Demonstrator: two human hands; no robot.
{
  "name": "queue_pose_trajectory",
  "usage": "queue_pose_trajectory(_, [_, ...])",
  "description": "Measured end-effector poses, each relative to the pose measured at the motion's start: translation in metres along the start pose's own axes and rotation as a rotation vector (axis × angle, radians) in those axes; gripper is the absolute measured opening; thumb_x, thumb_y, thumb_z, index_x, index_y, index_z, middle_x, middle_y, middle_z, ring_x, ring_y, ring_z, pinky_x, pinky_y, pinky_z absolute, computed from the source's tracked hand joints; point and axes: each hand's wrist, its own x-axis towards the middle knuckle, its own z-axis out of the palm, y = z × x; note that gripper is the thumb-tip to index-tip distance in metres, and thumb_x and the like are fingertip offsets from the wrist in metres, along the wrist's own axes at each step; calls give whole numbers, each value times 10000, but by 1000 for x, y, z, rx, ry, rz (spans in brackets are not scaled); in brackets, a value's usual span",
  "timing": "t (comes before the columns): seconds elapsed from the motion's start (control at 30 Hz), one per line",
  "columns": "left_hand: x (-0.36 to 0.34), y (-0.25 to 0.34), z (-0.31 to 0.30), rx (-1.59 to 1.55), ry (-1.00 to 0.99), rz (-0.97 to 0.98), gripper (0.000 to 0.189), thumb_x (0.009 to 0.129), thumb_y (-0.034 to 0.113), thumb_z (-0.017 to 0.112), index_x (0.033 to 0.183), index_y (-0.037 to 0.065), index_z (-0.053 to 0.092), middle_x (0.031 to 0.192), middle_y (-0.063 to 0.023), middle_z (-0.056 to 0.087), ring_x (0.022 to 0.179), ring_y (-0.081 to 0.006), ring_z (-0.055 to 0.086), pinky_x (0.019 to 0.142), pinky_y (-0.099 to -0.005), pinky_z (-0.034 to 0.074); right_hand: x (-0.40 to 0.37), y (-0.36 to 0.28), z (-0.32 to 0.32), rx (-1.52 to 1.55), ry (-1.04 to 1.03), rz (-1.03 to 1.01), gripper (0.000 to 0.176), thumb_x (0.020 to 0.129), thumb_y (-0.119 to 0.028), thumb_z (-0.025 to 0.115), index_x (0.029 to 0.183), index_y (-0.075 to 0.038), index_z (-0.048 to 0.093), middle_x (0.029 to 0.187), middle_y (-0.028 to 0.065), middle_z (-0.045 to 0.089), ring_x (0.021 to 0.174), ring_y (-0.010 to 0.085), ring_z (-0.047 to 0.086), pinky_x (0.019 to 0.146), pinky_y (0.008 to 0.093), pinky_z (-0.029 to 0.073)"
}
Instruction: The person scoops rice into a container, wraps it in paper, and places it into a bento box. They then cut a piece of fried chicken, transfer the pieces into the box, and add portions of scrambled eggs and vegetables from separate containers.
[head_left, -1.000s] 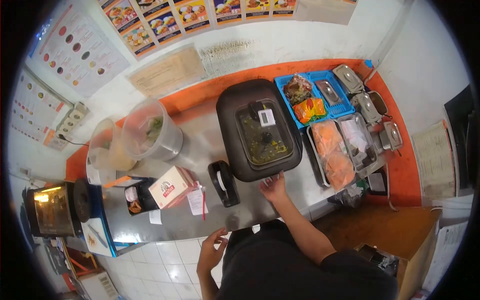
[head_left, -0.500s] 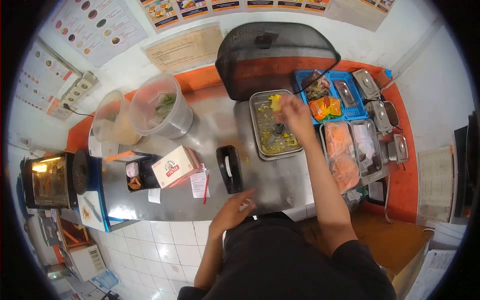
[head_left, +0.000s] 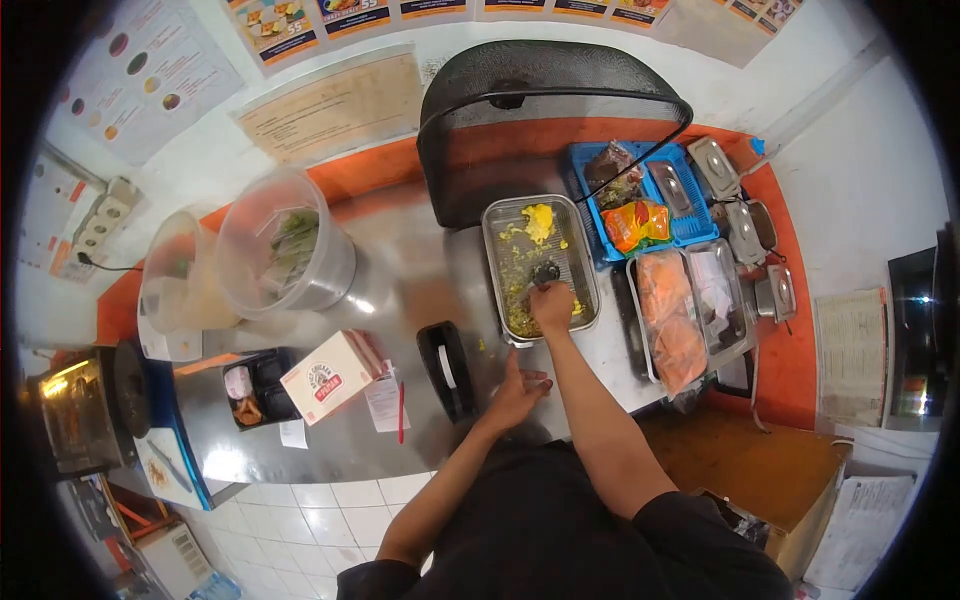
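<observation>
A metal tray (head_left: 490, 262) with a perforated insert holds yellow crumbly food (head_left: 538, 222), heaped at the far end and scattered in bits elsewhere. My right hand (head_left: 553, 306) is closed over the tray's near half, around a black utensil (head_left: 545, 271) whose dark rounded end shows just beyond my fingers. Its handle is hidden in my grip. At the tray's near edge is my left hand (head_left: 520, 384), fingers apart and one fingertip close to the rim. Left of that hand sits a narrow black container (head_left: 432, 358) with a white strip inside.
A large black lid (head_left: 500, 140) stands behind the tray. To the right are a blue basket (head_left: 690, 232) with packets and a clear container (head_left: 733, 347) beside bagged orange food (head_left: 665, 290). Leftward are a printed carton (head_left: 325, 375), a black meal box (head_left: 285, 405) and a clear tub (head_left: 330, 262).
My right hand has come down from the tray's far part onto the black utensil. My left hand has moved right and forward to the tray's near edge. The view has shifted slightly.
</observation>
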Motion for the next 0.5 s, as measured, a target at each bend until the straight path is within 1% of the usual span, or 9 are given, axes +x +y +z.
queue_pose_trajectory(0.03, [5,0,-1,-59,20,3,1077,950,176,674,1519,3,-223,1217,-195,615,925,-220,687,818,-340,550,4,-5,-1,-57,23,-1,361,767,-341,728,733,19,730,777,278,680,796,424,693,740,483,558])
queue_pose_trajectory(0.07, [12,-3,-3,-26,42,21,1085,947,172,675,1515,6,-234,1219,-201,611,917,-222,689,810,-341,552,9,-9,0,-115,45,-6,359,765,-341,728,729,17,729,769,277,678,795,424,692,739,482,557])
queue_pose_trajectory(0.17, [24,-12,-4,22,95,26,1105,937,125,671,1508,44,-272,1230,-211,593,907,-221,686,804,-345,557,14,-8,21,-199,-82,57,439,817,-376,727,915,51,697,937,302,695,878,451,694,797,490,573])
queue_pose_trajectory(0.2, [27,-13,-3,13,105,7,1113,933,88,665,1508,75,-289,1238,-209,583,913,-215,680,814,-347,556,11,-6,26,-212,-60,92,424,826,-366,721,911,49,697,930,301,695,874,447,696,790,491,575])
queue_pose_trajectory(0.23, [30,-12,-4,3,114,-13,1125,929,50,658,1508,107,-305,1246,-207,572,918,-209,674,823,-349,556,0,-19,18,-225,-37,127,410,834,-356,715,908,47,698,923,299,696,870,443,698,783,492,577])
queue_pose_trajectory(0.27, [31,-5,-5,9,109,-12,1125,927,59,662,1510,101,-300,1239,-206,574,905,-208,673,809,-351,558,-4,-25,14,-240,-14,160,397,843,-346,709,904,46,698,916,297,696,867,439,701,776,493,579])
queue_pose_trajectory(0.37, [29,6,-5,24,107,-7,1128,921,88,673,1513,83,-287,1215,-200,582,874,-206,671,778,-353,561,9,-12,19,-260,16,217,341,862,-309,703,915,28,700,908,276,704,859,427,706,749,495,580])
queue_pose_trajectory(0.43, [29,10,-9,60,113,-5,1134,915,110,681,1513,70,-281,1198,-197,590,864,-209,673,776,-352,561,6,-8,10,-160,91,193,352,847,-325,706,929,17,697,868,273,703,851,446,696,777,498,564])
queue_pose_trajectory(0.5, [30,12,-12,44,108,0,1128,903,137,692,1517,42,-249,1202,-211,604,867,-245,687,799,-369,560,8,-14,2,-107,141,139,342,841,-313,711,934,15,694,857,270,702,853,452,690,792,501,552])
